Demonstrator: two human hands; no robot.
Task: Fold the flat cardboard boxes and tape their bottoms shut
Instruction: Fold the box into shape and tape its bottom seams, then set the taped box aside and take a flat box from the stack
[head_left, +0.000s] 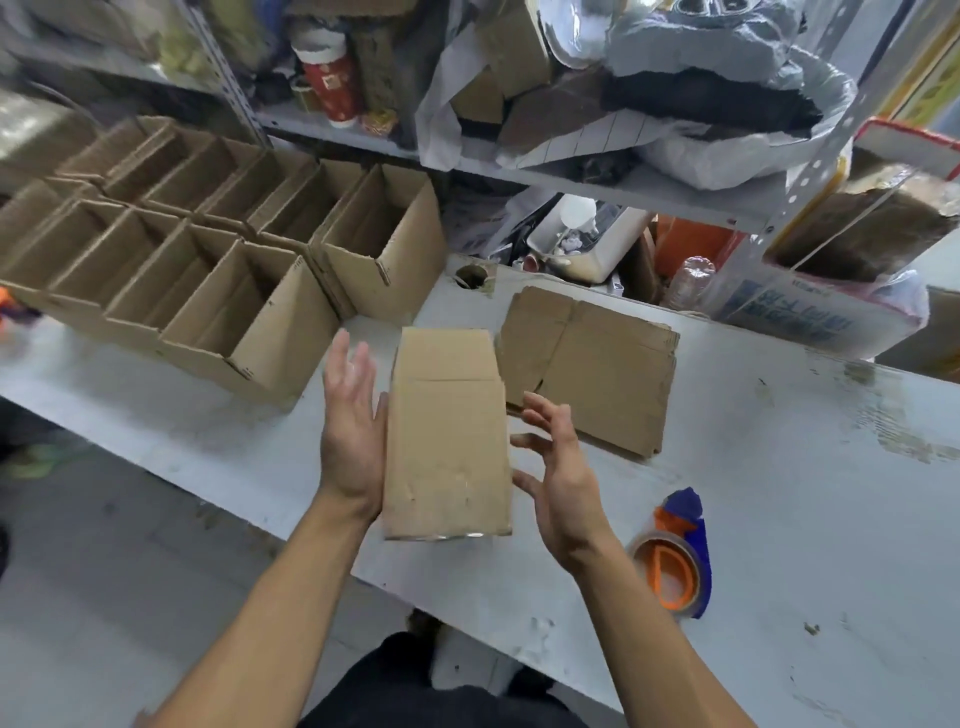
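— Forearms nearest, both reaching forward over the table (779, 467) edge. Between them?

— Cardboard box (447, 441), squeezed between the palms. Long axis running straight away from the body, one flap sticking out past the fingertips at the far end.

— Left hand (350, 431)?

— Flat against the box's left side, fingers straight and pointing away, palm pressing in. No curl round anything.

— Right hand (558, 483)?

— Spread wide, fingers relaxed and fanned, just off the box's right side. Thumb at the edge; touching or a hair clear, cannot tell. Holding nothing either way.

— So nearer to the work?

— Left, by contact. Probably bearing most of the box, with the right only steadying.

— Near end of the box?

— Facing the body, low by the wrists. Possibly a shiny strip along that edge, maybe tape; too blurred to swear to.

— Tape dispenser (675, 561)?

— Lying on the table just outside the right wrist, orange and blue, untouched. Easy reach for the right, awkward for the left.

— Elsewhere?

— Stack of flat cardboard (592, 374) beyond the right fingertips. Rows of folded boxes (208, 270) beyond and outside the left hand, mouths up.

— Judgement?

— Likely either taping this one or adding it to the rows: dispenser to the right, rows to the left.
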